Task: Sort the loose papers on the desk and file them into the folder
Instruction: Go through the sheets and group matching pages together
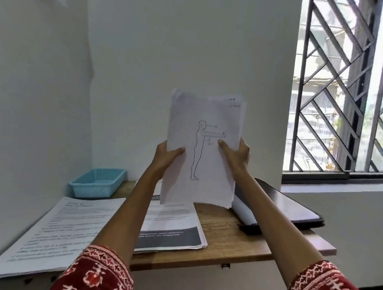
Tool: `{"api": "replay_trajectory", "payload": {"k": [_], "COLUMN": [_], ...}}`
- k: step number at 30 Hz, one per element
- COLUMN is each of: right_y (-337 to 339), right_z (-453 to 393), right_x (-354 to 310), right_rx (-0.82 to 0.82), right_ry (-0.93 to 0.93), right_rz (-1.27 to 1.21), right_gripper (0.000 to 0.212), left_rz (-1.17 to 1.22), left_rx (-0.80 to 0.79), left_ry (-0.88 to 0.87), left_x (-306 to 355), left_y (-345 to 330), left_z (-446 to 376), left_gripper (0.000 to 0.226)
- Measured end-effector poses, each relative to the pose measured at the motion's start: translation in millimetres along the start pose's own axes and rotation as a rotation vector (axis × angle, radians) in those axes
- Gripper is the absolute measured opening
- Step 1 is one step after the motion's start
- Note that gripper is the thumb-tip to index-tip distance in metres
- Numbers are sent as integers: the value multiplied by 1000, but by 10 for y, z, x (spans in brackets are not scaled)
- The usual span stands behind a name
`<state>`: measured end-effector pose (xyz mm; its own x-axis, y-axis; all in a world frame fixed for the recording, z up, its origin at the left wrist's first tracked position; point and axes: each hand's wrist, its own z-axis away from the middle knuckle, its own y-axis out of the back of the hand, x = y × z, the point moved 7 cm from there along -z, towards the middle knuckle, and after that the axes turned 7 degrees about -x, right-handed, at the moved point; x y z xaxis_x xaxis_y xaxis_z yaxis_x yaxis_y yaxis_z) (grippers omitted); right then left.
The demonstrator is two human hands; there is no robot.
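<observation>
Papers (204,150) are up in the air above the desk (230,233), a small sheaf held upright with a line drawing of a standing figure facing the wearer. The left hand (166,157) grips the sheaf's left edge, thumb on the front; the right hand (236,155) grips the right edge the same way. Sheet tops sit uneven, so the step in hand looks like squaring the bundle before filing.

To do it well, I judge the grip should loosen just enough for the sheets to slide, then the bottom edge be tapped on a bare part of the desk, with thumbs kept clear of the lower corners, which already curl.

The folder (293,208) lies open at the desk's right end, overhanging its edge, well below the raised sheaf; a white roll or loose flap (242,213) rests at its inner side, though which it is I cannot tell. It may snag incoming sheets, so clearing it first seems wise. Two more printed stacks stay unfiled: one at the desk's left end (55,233), one at its middle (170,228). A blue basket (97,182) sits at the desk's back left corner.
</observation>
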<state>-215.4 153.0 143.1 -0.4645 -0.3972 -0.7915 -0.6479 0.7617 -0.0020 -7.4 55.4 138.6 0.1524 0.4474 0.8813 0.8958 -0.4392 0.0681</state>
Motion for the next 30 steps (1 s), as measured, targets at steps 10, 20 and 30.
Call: {"api": "replay_trajectory", "payload": {"k": [10,20,30], "right_y": [-198,-245,-204], "right_z": [354,395,215], "right_x": [477,477,293], "right_rx": [-99,-124,-75], "right_ry": [-128,-129,-57], "right_rz": [-6,48,336], "right_gripper": [34,36,30], "left_rz": [29,53,112], "left_rx": [80,114,-3], "left_ry": [126,166,355], "left_x": [-466,-670,-790], "left_y": [156,163,96], "left_z": [251,266,147], "left_gripper": [39,48,42]}}
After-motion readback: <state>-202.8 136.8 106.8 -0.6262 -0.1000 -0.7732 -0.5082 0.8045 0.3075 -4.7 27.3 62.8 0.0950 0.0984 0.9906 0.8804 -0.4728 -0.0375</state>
